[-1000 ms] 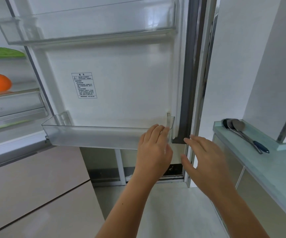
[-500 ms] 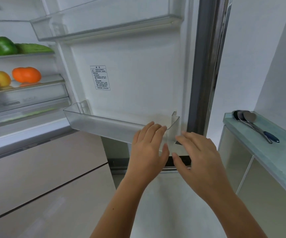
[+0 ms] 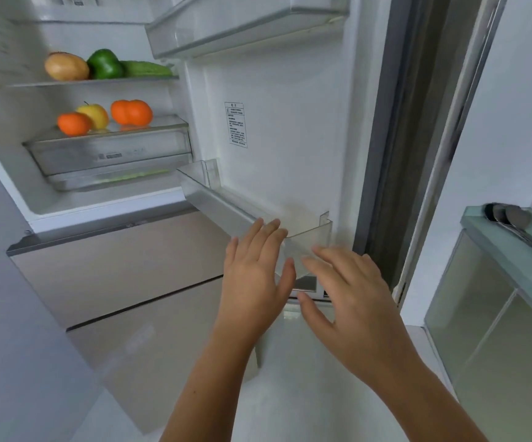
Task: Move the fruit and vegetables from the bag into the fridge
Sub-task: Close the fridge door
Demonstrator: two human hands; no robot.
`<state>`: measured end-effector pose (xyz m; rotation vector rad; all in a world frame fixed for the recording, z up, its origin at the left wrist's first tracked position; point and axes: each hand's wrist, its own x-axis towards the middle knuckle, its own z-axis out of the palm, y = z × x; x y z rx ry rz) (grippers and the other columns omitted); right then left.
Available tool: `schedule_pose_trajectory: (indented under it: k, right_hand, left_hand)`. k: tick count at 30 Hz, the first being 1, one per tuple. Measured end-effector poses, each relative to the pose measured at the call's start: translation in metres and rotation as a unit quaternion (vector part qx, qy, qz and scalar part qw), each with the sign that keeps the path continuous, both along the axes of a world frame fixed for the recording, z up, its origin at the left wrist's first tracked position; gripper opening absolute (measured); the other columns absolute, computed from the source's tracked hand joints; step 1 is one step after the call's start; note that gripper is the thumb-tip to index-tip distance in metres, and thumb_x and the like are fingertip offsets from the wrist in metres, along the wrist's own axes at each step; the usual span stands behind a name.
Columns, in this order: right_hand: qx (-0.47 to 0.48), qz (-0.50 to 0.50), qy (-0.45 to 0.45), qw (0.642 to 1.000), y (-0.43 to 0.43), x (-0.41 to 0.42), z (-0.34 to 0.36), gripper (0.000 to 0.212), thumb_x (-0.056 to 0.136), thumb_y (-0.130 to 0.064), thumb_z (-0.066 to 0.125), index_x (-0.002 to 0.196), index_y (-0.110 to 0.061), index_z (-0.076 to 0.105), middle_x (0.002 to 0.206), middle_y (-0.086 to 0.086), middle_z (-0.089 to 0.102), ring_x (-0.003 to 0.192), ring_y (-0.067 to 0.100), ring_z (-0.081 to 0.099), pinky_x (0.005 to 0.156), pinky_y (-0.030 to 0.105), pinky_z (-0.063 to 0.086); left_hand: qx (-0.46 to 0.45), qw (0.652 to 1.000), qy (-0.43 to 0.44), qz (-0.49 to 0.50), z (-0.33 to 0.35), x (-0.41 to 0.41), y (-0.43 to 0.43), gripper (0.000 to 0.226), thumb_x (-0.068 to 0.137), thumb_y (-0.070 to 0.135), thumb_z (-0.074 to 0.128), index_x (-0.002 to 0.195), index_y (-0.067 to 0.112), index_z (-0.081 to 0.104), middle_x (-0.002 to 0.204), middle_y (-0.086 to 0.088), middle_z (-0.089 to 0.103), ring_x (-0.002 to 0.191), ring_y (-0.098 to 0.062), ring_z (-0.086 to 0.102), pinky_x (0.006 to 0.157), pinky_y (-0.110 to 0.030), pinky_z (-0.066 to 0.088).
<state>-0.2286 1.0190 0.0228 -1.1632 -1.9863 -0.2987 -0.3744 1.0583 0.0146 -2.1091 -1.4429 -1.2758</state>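
At the lower clear plastic door bin (image 3: 226, 205) of the open white fridge door (image 3: 290, 122): left hand (image 3: 255, 275), back toward the camera, fingers straight and slightly spread, holding nothing, fingertips lying over the bin's front wall near its right end. Touching it or just short of it, cannot tell. Just beside, to the right and a little lower: right hand (image 3: 347, 288), likewise released, fingers straight and fanned, thumb pointing toward the left hand, nothing held, fingertips just under the bin's right corner. Only a narrow gap between the two thumbs.

Well to the left, inside the fridge compartment, on the upper glass shelf (image 3: 19, 85), side by side from left to right: brownish-yellow oval piece of produce (image 3: 66, 66), round dark green vegetable (image 3: 104, 63), long green cucumber (image 3: 146, 69) lying flat. One level down, on the glass top above the clear crisper drawer (image 3: 108, 154): small orange tangerine (image 3: 74, 123) at the front left, yellow apple (image 3: 95, 114) just behind it, larger lobed orange fruit (image 3: 131, 112) to the right, slightly apart from the other two.

Higher on the door: second clear door bin (image 3: 226, 30), and below it a small white printed label (image 3: 236, 124). Under the compartment: two glossy beige drawer fronts (image 3: 114, 266), both closed. Far right: pale green glass countertop (image 3: 494, 247) with metal spoons (image 3: 513, 218) lying on it, one with a blue handle.
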Motion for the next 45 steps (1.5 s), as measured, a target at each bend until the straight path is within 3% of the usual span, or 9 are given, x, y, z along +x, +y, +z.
schedule_pose_trajectory:
  k: [4, 10, 15, 20, 26, 32, 39, 45]
  right_hand:
    - [0.002, 0.042, -0.013, 0.999, -0.014, -0.023, 0.003, 0.038, 0.083, -0.035, 0.046, 0.109, -0.013, 0.063, 0.112, 0.006, 0.064, 0.106, 0.024, 0.058, 0.094, 0.042, 0.038]
    - [0.013, 0.091, -0.016, 0.996, -0.033, -0.051, 0.008, 0.039, 0.082, -0.034, 0.045, 0.107, -0.012, 0.064, 0.111, 0.008, 0.064, 0.105, 0.026, 0.058, 0.091, 0.050, 0.044]
    - [0.024, 0.124, -0.019, 0.992, -0.048, -0.075, 0.012, 0.038, 0.080, -0.034, 0.043, 0.103, -0.013, 0.065, 0.110, 0.007, 0.065, 0.103, 0.027, 0.061, 0.089, 0.055, 0.044]
    - [0.033, 0.154, -0.023, 0.987, -0.057, -0.096, 0.016, 0.037, 0.081, -0.034, 0.043, 0.105, -0.014, 0.063, 0.111, 0.008, 0.064, 0.106, 0.027, 0.058, 0.091, 0.055, 0.041]
    - [0.041, 0.207, 0.009, 0.977, -0.063, -0.116, 0.026, 0.037, 0.082, -0.030, 0.046, 0.107, -0.009, 0.063, 0.114, 0.013, 0.061, 0.112, 0.032, 0.053, 0.088, 0.054, 0.045]
    - [0.039, 0.181, 0.056, 0.981, -0.067, -0.122, 0.030, 0.041, 0.083, -0.031, 0.044, 0.111, -0.006, 0.062, 0.117, 0.014, 0.058, 0.107, 0.034, 0.054, 0.090, 0.041, 0.043]
    - [0.017, 0.176, 0.020, 0.984, -0.046, -0.159, 0.026, 0.054, 0.082, -0.035, 0.043, 0.127, -0.004, 0.050, 0.133, 0.018, 0.048, 0.119, 0.039, 0.047, 0.094, 0.048, 0.041]
    - [-0.006, 0.211, -0.018, 0.977, -0.020, -0.204, 0.018, 0.063, 0.079, -0.032, 0.053, 0.136, -0.009, 0.040, 0.142, 0.018, 0.039, 0.127, 0.041, 0.039, 0.096, 0.057, 0.039]
  left_hand:
    - [-0.021, 0.999, 0.001, 0.039, -0.001, -0.026, -0.019, 0.039, 0.085, 0.028, 0.045, 0.117, 0.008, 0.056, 0.130, -0.008, 0.055, 0.126, -0.027, 0.043, 0.096, -0.055, 0.039]
    - [-0.047, 0.993, 0.003, 0.105, -0.003, -0.071, -0.043, 0.042, 0.086, 0.030, 0.043, 0.124, 0.014, 0.048, 0.132, -0.011, 0.052, 0.123, -0.030, 0.045, 0.095, -0.052, 0.041]
    - [-0.097, 0.981, -0.003, 0.170, -0.002, -0.103, -0.064, 0.054, 0.086, 0.038, 0.039, 0.135, 0.016, 0.041, 0.139, -0.014, 0.045, 0.128, -0.033, 0.041, 0.100, -0.051, 0.035]
    - [-0.135, 0.962, -0.022, 0.236, -0.002, -0.125, -0.087, 0.057, 0.087, 0.030, 0.048, 0.140, 0.014, 0.035, 0.145, -0.014, 0.036, 0.131, -0.036, 0.035, 0.103, -0.052, 0.030]
    - [-0.103, 0.957, -0.014, 0.272, -0.007, -0.144, -0.129, 0.049, 0.082, 0.027, 0.047, 0.127, 0.005, 0.050, 0.135, -0.019, 0.048, 0.119, -0.039, 0.049, 0.092, -0.054, 0.043]
    - [-0.070, 0.955, 0.005, 0.288, -0.008, -0.159, -0.166, 0.046, 0.084, 0.027, 0.040, 0.121, 0.004, 0.056, 0.132, -0.016, 0.052, 0.116, -0.037, 0.052, 0.090, -0.051, 0.046]
    - [-0.031, 0.957, 0.020, 0.288, -0.007, -0.179, -0.186, 0.041, 0.084, 0.024, 0.043, 0.119, 0.007, 0.056, 0.131, -0.013, 0.053, 0.119, -0.032, 0.050, 0.092, -0.046, 0.045]
    - [0.007, 0.957, 0.008, 0.289, -0.002, -0.199, -0.179, 0.039, 0.086, 0.023, 0.043, 0.122, 0.010, 0.050, 0.132, -0.010, 0.053, 0.123, -0.026, 0.042, 0.093, -0.052, 0.043]
